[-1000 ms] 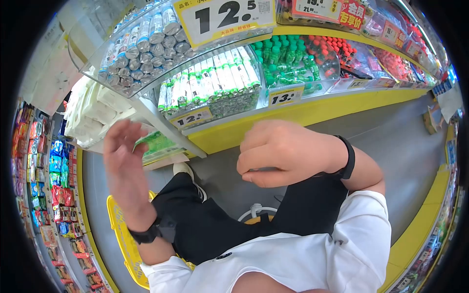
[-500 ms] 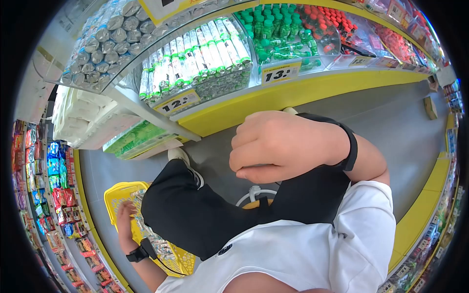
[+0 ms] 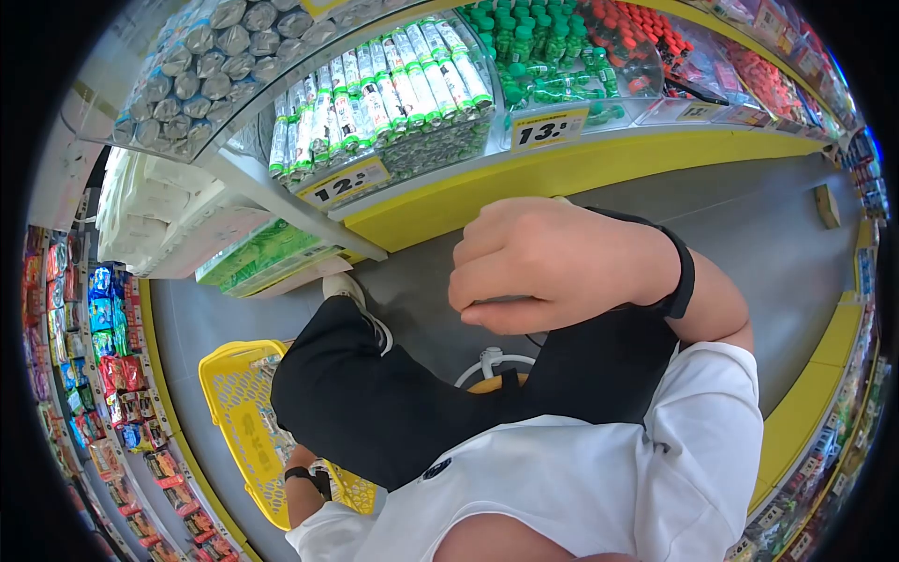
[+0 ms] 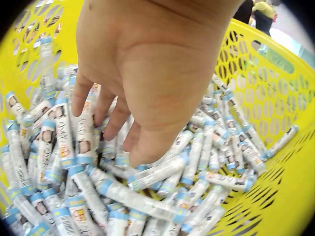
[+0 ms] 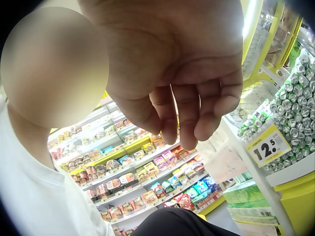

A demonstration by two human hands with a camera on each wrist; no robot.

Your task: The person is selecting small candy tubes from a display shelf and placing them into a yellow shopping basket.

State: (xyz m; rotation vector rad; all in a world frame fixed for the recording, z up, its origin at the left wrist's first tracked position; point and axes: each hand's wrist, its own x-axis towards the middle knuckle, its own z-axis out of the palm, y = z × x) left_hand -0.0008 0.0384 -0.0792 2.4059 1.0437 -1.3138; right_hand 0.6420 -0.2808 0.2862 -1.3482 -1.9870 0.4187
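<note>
We are reaching our left hand [image 4: 147, 73] down into the yellow plastic basket [image 3: 213, 398] with lots of little holes. Our fingers there are pointing down, a bit bent and a little apart, close over a messy pile of thin white tubes with light blue ends [image 4: 93, 187]. We are not pinching any tube that we can see. The tubes are lying every which way inside the basket, and one is leaning up by the wall on the view's left side. Another is resting near the wall on the right side.

The basket is sitting on the grey floor [image 3: 431, 272], just beside our left black trouser leg [image 3: 346, 403].

We are holding our right hand [image 3: 534, 267] up in front of us, above our lap. Its fingers are curling down loosely, and they are gripping nothing. A black band [image 3: 682, 281] is going round that wrist.

In front of us, white tubes with green ends [image 3: 384, 94] are lying in rows behind a 12.5 price tag [image 3: 345, 183]. Beside them, green bottles with green caps [image 3: 557, 37] are filling the next bin.
</note>
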